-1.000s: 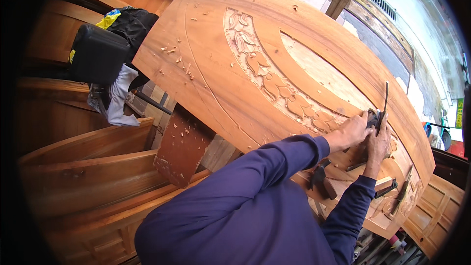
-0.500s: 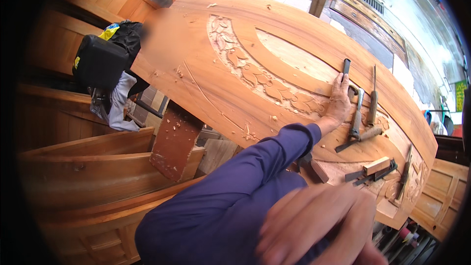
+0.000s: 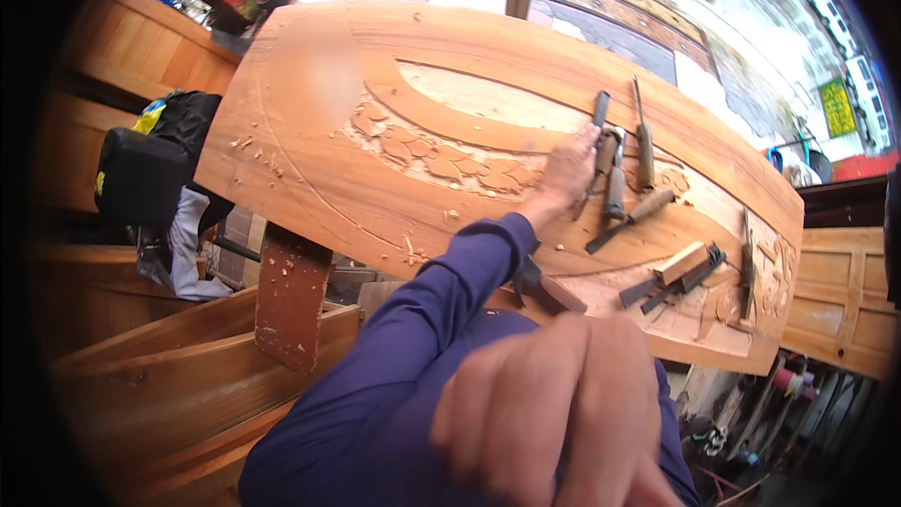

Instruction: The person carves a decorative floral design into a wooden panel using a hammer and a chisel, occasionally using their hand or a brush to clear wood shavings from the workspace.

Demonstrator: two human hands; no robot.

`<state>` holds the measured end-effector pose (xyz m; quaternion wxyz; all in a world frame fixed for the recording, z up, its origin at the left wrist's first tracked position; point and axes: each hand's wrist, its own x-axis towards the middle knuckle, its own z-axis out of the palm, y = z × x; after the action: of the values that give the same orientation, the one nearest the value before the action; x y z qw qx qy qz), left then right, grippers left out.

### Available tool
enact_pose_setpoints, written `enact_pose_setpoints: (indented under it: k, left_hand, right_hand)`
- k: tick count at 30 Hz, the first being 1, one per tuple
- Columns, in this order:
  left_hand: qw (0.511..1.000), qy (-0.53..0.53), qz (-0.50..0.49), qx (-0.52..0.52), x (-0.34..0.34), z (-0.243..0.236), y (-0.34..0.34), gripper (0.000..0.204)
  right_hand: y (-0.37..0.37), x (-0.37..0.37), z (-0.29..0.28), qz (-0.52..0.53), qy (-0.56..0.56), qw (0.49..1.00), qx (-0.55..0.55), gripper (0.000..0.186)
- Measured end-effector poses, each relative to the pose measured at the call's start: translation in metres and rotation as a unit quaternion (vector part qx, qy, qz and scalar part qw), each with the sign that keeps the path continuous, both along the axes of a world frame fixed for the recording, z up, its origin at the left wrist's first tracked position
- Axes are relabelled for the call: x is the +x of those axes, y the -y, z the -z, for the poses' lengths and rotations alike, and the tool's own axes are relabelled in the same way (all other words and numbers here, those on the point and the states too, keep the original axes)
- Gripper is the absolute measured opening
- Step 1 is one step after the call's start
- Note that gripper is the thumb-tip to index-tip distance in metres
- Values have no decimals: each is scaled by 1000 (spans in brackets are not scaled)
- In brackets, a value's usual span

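The head view is showing the left hand [image 3: 569, 169] lying on a big wooden board [image 3: 375, 221]. Its fingertips are touching a dark flat tool [image 3: 601, 109], but I cannot tell if they are closing around it or just resting there. The right hand [image 3: 554, 394] is looking very big and blurry, close to the camera. Its fingers are bending in, and I cannot tell if they are holding anything.

The board is lying across the middle, with carved leaves [image 3: 450, 161] curving along it. Just right of the left hand, a thin tool with a wooden handle [image 3: 645, 155] is pointing away from the person. Below it, another wooden-handled tool [image 3: 649, 208] is lying at a slant. A small wood block [image 3: 680, 263] is sitting nearer the right hand, touching some dark tools [image 3: 699, 270]. Little wood curls [image 3: 411, 249] are dotting the board.

Far off on the right, a green sign [image 3: 835, 107] is showing yellow writing. On the left, a black case [image 3: 141, 176] is showing a yellow patch.
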<state>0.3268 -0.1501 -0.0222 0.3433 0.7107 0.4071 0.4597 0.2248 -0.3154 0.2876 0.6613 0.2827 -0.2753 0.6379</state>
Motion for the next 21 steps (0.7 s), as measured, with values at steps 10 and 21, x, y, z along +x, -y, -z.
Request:
enact_pose_setpoints:
  k: [10, 21]
  left_hand:
    - [994, 24, 66, -80, -109, -46, 49, 46]
    - [968, -215, -123, 37, -244, -36, 125, 47]
  right_hand:
    - [-4, 132, 58, 433, 458, 766, -123, 6]
    - [-33, 255, 232, 509, 655, 387, -403, 16]
